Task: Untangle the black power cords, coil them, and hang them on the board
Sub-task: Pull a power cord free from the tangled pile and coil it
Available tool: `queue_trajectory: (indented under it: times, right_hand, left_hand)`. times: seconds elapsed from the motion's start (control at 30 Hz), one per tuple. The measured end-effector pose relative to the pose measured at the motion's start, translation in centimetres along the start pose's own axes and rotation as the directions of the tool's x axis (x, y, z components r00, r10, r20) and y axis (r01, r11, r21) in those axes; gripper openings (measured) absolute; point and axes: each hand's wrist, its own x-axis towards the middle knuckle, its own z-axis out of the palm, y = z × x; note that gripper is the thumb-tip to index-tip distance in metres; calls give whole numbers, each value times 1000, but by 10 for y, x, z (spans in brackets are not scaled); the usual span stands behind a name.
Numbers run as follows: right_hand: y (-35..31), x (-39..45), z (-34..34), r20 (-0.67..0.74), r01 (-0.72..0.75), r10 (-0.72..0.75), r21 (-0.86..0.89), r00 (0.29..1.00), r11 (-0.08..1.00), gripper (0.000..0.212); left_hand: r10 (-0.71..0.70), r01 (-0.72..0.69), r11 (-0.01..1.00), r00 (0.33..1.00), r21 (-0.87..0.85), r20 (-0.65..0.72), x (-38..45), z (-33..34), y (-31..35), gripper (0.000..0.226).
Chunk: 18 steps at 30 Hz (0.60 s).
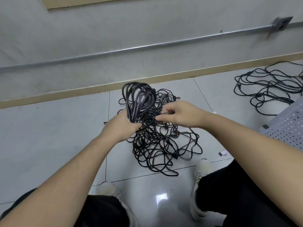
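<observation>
Over the floor pile, head view only: both hands up above the tangle, nothing hung yet.
left hand (122, 124): fingers wrapped round the base of the coil (139, 99), loops standing up and away from my palm; blurred, so loop count unclear.
right hand (178, 115): fingertips pinching one loose strand (148, 124) that runs across to the coil's base, just beside my left thumb.
tangled cords (160, 141): directly under both hands on the floor, many thin black loops crossing, a few plug ends showing near the pile's near edge.
second cord heap (270, 89): well off to the right of my right hand, looser, spread flat by the wall.
board (288, 126): perforated grey panel, right of my right forearm, only a corner in view.
floor (49, 136): glossy pale tile, dark grout lines.
handling, my guess: cord is light, limp, rubbery jacket, decent grip; loops will spring open if the left hand relaxes.
where to hold: coil pinched at one gathered point; free strand near the coil, not far down, so it feeds without dragging the pile.
risk: strand likely snags in the tangle if pulled hard.
</observation>
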Motion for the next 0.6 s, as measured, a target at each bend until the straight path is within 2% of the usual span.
queue_trajectory:
  times: [0.03, 0.07, 0.13, 0.17, 0.27, 0.33, 0.4, 0.47, 0.53, 0.6]
  right_hand:
    - [1, -3, -4, -2, 15, -15, 46, 1000, 999, 29]
    - [2, -5, -9, -9, 22, -21, 83, 1000, 996, 25]
    - [2, -9, -19, -57, 46, -38, 140, 998, 989, 19]
    - [3, -10, -24, -100, 60, -44, 168, 994, 984, 17]
    - [7, -11, -34, -241, 103, -49, 216, 969, 971, 31]
    - [8, -11, -35, -248, 93, -46, 181, 968, 979, 45]
    - [4, -10, -33, -193, 73, -47, 133, 980, 988, 49]
    - [0, -9, -31, -139, 73, -60, 89, 989, 993, 44]
    - [-2, -7, -32, -87, 85, -78, 84, 993, 993, 38]
    - [-2, -5, -34, -40, 92, -88, 109, 995, 990, 33]
  left_hand:
    - [22, -20, 999, 999, -37, 49, -3, 3, 3, 49]
    - [48, -41, 996, 995, -85, 85, -7, 5, 9, 47]
    - [81, -60, 986, 988, -156, 130, -15, 7, 21, 27]
    - [82, -52, 978, 987, -203, 139, -19, 8, 26, 26]
    - [75, -19, 958, 980, -287, 186, -20, 12, 32, 45]
    - [126, -75, 976, 961, -207, 245, -20, 15, 31, 38]
    - [188, -157, 980, 924, -120, 332, -19, 20, 29, 39]
    - [228, -231, 972, 899, -37, 374, -16, 26, 26, 40]
    - [250, -294, 954, 888, 59, 387, -14, 27, 24, 24]
    - [284, -362, 923, 868, 127, 408, -15, 24, 24, 24]
